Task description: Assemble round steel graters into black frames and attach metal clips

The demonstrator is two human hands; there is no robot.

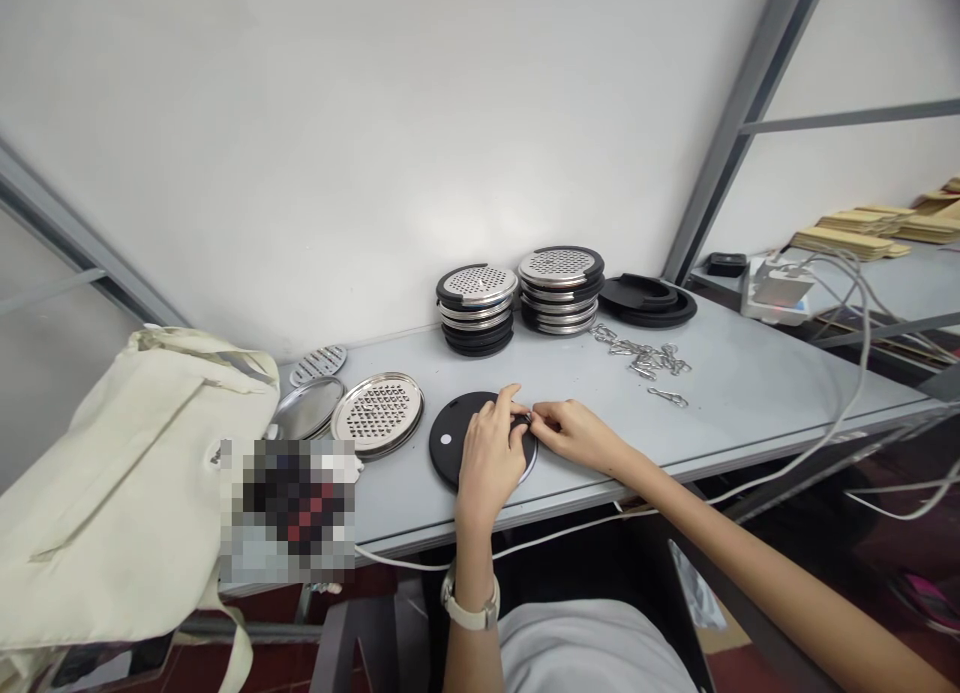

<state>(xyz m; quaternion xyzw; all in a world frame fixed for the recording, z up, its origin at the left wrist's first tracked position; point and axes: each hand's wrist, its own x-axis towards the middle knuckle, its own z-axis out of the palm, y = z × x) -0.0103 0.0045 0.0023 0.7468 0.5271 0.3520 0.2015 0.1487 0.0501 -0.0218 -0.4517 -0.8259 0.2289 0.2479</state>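
A black round disc [452,451] with a white dot lies at the table's front edge, its right rim edged in silvery metal. My left hand [491,451] rests over its right half, fingers curved onto it and the index finger raised. At the disc's upper right edge, my right hand [568,431] pinches a small dark or metallic piece, mostly hidden by the fingertips. Both hands' fingertips nearly meet there. Beyond them are loose metal spring hooks [651,357], with a single spring hook [667,397] lying nearer.
Perforated metal plates [377,413] and a plain metal disc [309,409] lie to the left, beside a cream bag [135,493]. Behind stand two stacks of graters [477,311] [561,291]. Black rings [649,301] lie back right. A white cable [795,438] crosses the table edge.
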